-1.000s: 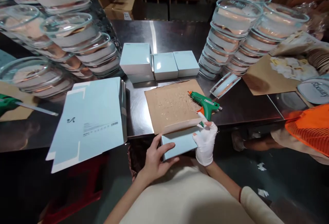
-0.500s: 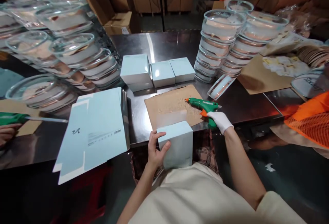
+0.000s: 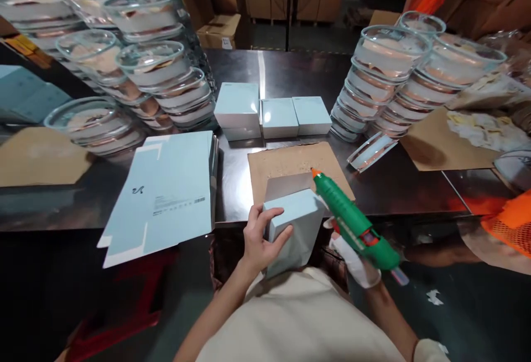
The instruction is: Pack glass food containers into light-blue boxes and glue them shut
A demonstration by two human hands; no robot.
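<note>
Left hand (image 3: pixel 261 237), bare: I have it gripping the light-blue box (image 3: pixel 296 234) by its left side, thumb on the near face, fingers over the top. The box sits tilted at the near table edge, close to the person's torso; I can't tell what bears it from below. A pale flap (image 3: pixel 286 186) stands up along its far side. Right hand (image 3: pixel 354 259), white-gloved, is wrapped around the green glue gun (image 3: pixel 348 215), orange nozzle pointing far left, just beside the box's far right corner; contact unclear to me. Beyond, on the metal table (image 3: pixel 290 68): a cardboard sheet (image 3: pixel 286 157), then a row of finished-looking blue boxes (image 3: pixel 280 115). To the left, flat printed blanks (image 3: pixel 178 185); to the far right, stacked clear containers (image 3: pixel 373 68).
</note>
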